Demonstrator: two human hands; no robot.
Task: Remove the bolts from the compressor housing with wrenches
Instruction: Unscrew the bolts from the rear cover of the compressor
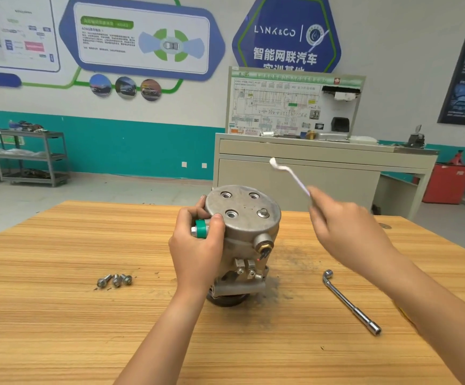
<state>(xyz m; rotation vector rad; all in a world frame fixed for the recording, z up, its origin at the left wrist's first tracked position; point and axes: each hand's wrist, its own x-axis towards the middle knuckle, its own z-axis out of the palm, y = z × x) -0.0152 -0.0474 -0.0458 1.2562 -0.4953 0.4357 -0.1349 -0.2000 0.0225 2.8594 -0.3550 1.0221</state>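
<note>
The compressor housing (242,218) stands upright at the middle of the wooden table (59,315), its round flat end face turned up towards you. That face has four bolt seats: three are open holes, and one bolt (263,213) sits in the seat at the front right. A dark round part (225,300) at the base of the housing rests on the tabletop.

Your left hand (198,245) grasps the housing on its left side. The fingers are curled round a green-capped port (201,228) and the thumb presses against the edge of the end face.

Your right hand (345,232) is raised off the table, up and to the right of the housing and apart from it. It holds a bent wrench (289,173) by the lower end, and the bent head points up and to the left. Hand and tool are both blurred, so the exact lie of the fingers is unclear.

Three loose bolts (115,280) lie close together on the table, to the left of the housing. A socket wrench (350,301) with an angled head lies on the table to the right. A grey smudge marks the wood just beside the housing's base. A beige cabinet (309,173) stands beyond the table.
</note>
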